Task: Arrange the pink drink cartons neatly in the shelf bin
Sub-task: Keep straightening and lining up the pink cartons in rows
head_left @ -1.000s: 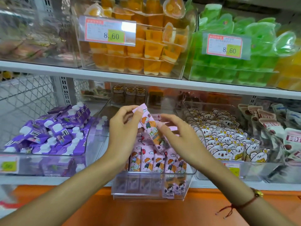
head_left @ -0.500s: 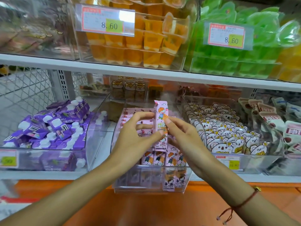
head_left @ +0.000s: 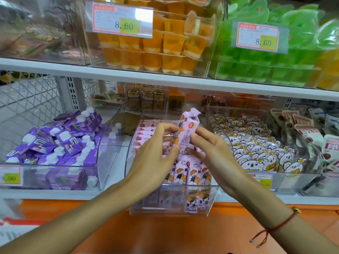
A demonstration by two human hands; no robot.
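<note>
Tall pink cartoon-printed drink carton [head_left: 185, 133] upright between my left hand [head_left: 156, 153] and right hand [head_left: 211, 149], fingertips pinching sides, above clear plastic shelf bin [head_left: 172, 208]. Light, stiff, probably slick; grip mid-body.

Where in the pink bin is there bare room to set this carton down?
The held carton is over the clear bin. Bare room shows at the bin's back, behind the flat cartons on the left and beside the koala packs' bin. The front row is crowded, and both hands hide the middle.
</note>
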